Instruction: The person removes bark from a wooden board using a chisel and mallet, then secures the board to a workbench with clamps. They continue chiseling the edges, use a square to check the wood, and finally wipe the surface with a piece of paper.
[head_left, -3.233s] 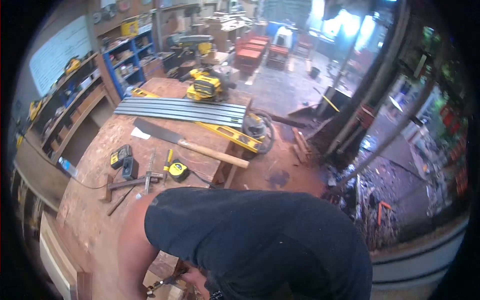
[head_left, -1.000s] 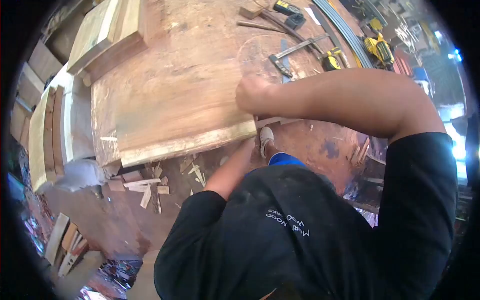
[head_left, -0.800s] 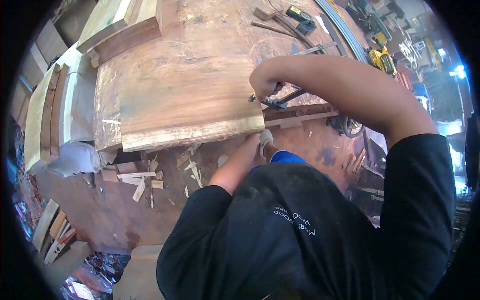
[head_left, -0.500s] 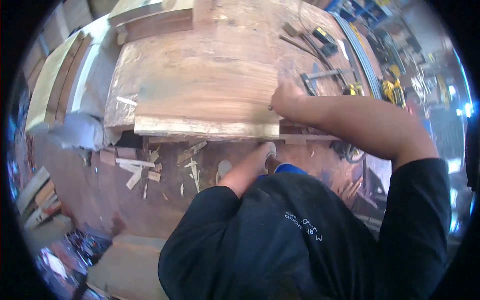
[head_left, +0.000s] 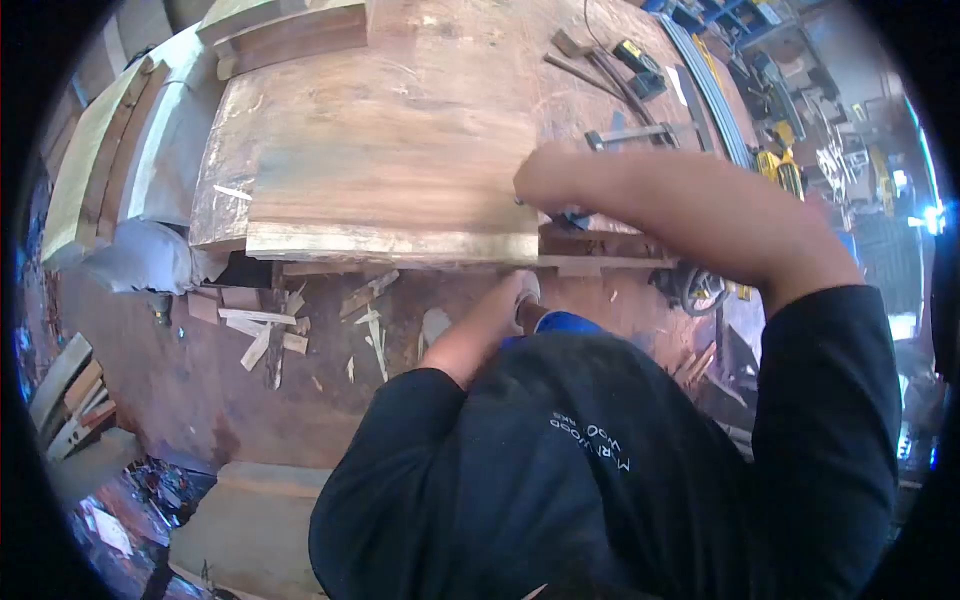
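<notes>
A thick wooden board (head_left: pixel 400 180) with a pale front edge lies on the workbench, its grain running left to right. At the board's right end is my right hand (head_left: pixel 545 178), fingers curled closed; a small dark tip shows beside it, but what I hold is hidden. A dark blue item (head_left: pixel 570 218) shows partly under my right forearm. My left hand (head_left: pixel 508 292) is low at the board's front edge, near a shoe (head_left: pixel 527 287); its fingers are not distinguishable. Beyond my right arm lies a bar clamp (head_left: pixel 640 134) on the bench.
A hammer (head_left: pixel 585 58) and a yellow-black tape measure (head_left: pixel 638 68) lie at the back right, near long grey bars (head_left: pixel 708 85) and a yellow power tool (head_left: pixel 780 172). Timber blocks (head_left: pixel 295 35) stand at the back left. Wood offcuts (head_left: pixel 262 328) litter the floor.
The whole view has shifted slightly, so the board appears further up and left. My right hand stays at the board's right end, its forearm raised a little; the dark blue item now shows beneath it.
</notes>
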